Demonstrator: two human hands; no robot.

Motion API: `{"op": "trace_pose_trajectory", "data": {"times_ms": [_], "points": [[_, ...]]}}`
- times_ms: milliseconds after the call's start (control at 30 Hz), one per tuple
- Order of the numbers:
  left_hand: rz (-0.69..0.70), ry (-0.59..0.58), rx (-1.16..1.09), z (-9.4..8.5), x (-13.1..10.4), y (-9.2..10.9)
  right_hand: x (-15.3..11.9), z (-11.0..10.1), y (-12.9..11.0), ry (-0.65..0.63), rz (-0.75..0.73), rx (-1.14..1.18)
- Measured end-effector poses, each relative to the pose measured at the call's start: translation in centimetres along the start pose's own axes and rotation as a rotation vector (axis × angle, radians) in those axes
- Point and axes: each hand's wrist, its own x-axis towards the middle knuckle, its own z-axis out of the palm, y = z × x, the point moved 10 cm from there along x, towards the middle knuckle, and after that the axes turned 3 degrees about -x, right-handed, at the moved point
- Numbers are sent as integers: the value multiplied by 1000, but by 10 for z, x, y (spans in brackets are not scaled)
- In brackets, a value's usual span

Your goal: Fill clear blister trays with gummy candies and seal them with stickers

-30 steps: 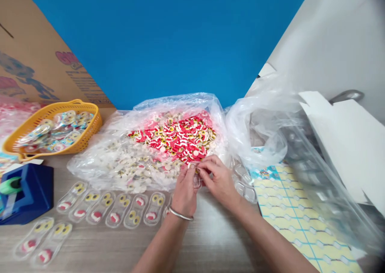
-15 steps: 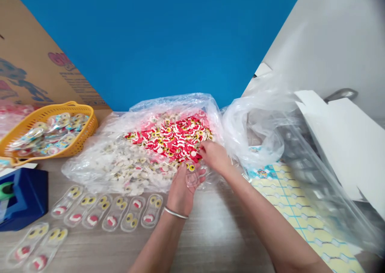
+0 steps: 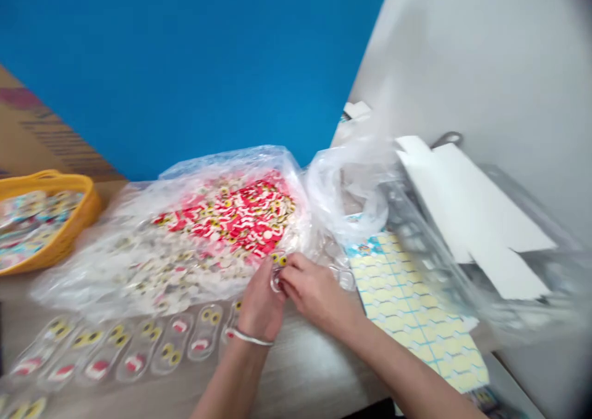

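My left hand [image 3: 262,303] holds a clear plastic blister shell [image 3: 276,281] in front of the heap, thumb and fingers closed round it. Two yellow eye pieces [image 3: 279,259] sit in the upper end of that shell. Over its lower end, the fingers of my right hand [image 3: 317,292] are pinched together; whatever they grip is hidden. Just behind both hands, a clear plastic bag [image 3: 226,158] lies spread with a pile of red-and-white mouth pieces and yellow eye pieces [image 3: 247,215]. Left of my wrist stands a row of filled shells [image 3: 134,362], each with eyes and a mouth.
A yellow basket [image 3: 87,215] of packed pieces stands at far left, before a cardboard box [image 3: 50,132]. On the right lie a crumpled clear bag [image 3: 324,191], yellow printed card sheets [image 3: 407,302] and white cardboard [image 3: 472,203] over clear plastic. A blue panel [image 3: 194,68] rises behind.
My right hand has come from the heap's edge to the shell in my left hand, its fingers now over the lower end. The view has swung right.
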Motion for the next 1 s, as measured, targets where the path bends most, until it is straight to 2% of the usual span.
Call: {"op": "trace_pose_trajectory", "data": {"times_ms": [100, 167, 233, 300, 333, 400, 467, 533, 633, 733, 833, 933, 1000], "points": [[-24, -43, 56, 9, 1, -5, -4, -10, 9, 17, -38, -55], [-32, -23, 109, 10, 3, -7, -2, -33, 41, 92, 5, -15], [-28, 36, 170, 8, 3, -7, 1, -63, 105, 196, 219, -42], [-27, 82, 219, 6, 3, -9, 1, -88, 185, 253, 549, -160], [-29, 90, 235, 7, 2, -10, 5, -96, 214, 268, 609, -176], [-37, 98, 259, 9, 2, -15, 20, -99, 259, 268, 641, -169], [-56, 115, 279, 10, 1, -21, 37, -92, 284, 260, 626, -134], [-63, 126, 293, 12, 1, -24, 47, -83, 296, 265, 613, -91], [-67, 111, 299, 14, 2, -25, 45, -79, 298, 312, 603, -4], [-72, 98, 283, 15, 1, -26, 27, -86, 290, 365, 594, 137], [-97, 63, 256, 19, -1, -32, -1, -97, 272, 403, 586, 296], [-143, 2, 241, 28, -6, -41, -27, -97, 246, 442, 546, 727], [-157, -25, 231, 32, -10, -45, -37, -88, 223, 396, 496, 1116]]}}
